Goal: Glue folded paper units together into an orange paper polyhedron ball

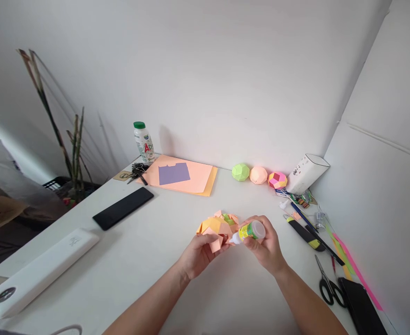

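Observation:
My left hand [197, 255] is closed on a partly open folded-paper model [214, 226] in peach, orange and some green. Its fingers support the model from below, with the thumb over the near side. In my right hand [269, 246] is a small glue bottle [249, 231] with a yellow and green label. The bottle is tilted, its narrow nozzle pointing left at the paper's edge. Whether the tip touches the paper I cannot tell. Both hands are above the white table [156, 279].
Three finished paper balls, green [240, 172], peach [258, 175] and pink-yellow [277, 180], line the wall. Peach sheets [198, 176] lie behind left. A cutter [304, 232], scissors [328, 283] and phone [361, 304] are at right; a white bar-shaped device [44, 270] at left.

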### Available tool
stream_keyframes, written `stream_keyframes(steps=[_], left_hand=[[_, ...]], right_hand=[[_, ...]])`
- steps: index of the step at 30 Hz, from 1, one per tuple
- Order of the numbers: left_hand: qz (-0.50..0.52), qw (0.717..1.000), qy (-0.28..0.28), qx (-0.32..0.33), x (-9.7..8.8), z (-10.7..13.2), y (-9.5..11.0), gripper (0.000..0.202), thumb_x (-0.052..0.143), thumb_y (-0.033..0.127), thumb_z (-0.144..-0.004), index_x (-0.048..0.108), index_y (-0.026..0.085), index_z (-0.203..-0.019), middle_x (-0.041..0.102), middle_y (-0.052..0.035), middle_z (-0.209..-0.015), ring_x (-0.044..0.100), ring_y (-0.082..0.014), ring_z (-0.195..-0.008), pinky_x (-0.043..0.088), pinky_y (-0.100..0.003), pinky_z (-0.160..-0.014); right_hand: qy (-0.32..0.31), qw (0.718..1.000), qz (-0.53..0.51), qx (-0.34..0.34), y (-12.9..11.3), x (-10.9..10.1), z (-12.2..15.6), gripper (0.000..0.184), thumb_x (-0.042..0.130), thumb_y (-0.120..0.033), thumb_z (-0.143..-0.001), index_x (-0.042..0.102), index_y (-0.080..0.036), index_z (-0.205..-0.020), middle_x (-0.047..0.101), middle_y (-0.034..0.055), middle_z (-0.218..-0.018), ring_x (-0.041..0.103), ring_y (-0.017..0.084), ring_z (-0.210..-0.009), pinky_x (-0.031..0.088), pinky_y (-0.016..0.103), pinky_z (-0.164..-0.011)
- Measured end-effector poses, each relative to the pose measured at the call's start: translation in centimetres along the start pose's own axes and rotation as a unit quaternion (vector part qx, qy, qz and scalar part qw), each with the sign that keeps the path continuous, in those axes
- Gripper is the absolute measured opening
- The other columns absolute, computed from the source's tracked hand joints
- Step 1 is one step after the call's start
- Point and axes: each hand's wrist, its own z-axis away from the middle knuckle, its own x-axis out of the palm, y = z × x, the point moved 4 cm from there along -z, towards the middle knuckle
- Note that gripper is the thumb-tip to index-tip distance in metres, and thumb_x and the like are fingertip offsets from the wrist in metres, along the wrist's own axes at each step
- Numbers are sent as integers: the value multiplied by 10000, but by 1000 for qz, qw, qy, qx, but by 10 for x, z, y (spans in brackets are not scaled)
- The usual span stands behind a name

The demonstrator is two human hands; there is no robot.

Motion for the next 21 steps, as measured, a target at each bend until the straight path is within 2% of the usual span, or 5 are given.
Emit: stream_keyframes(steps=[5,10,15,21], left_hand=[[-5,1000,-18,8,-1,-1,-1,175,598,121,-716,676,95,-871,665,-92,-862,606,-201,-889,474,-350,-901],[-3,1000,-8,0,-2,-3,-3,106,607,119,-710,682,95,-781,660,-84,-812,606,-189,-866,462,-360,-921],[-14,1000,-23,6,-2,-2,-3,179,599,139,-721,678,99,-876,663,-95,-858,609,-206,-883,444,-372,-934],[-22,999,-36,11,0,-1,-2,195,597,155,-723,674,104,-895,660,-94,-878,604,-204,-878,432,-376,-943]], right_hand=[[4,1000,0,8,1,0,0,249,680,-369,-749,516,-213,-851,553,4,-769,528,153,-680,417,260,-592],[-4,1000,-15,2,-3,3,-1,257,672,-388,-752,508,-217,-848,567,-2,-736,533,155,-669,426,265,-604],[9,1000,17,17,-1,0,-2,251,683,-374,-740,510,-209,-814,551,-2,-736,515,149,-648,412,257,-581],[12,1000,4,21,3,0,0,252,680,-362,-743,500,-212,-834,542,0,-765,516,150,-669,417,262,-600]])
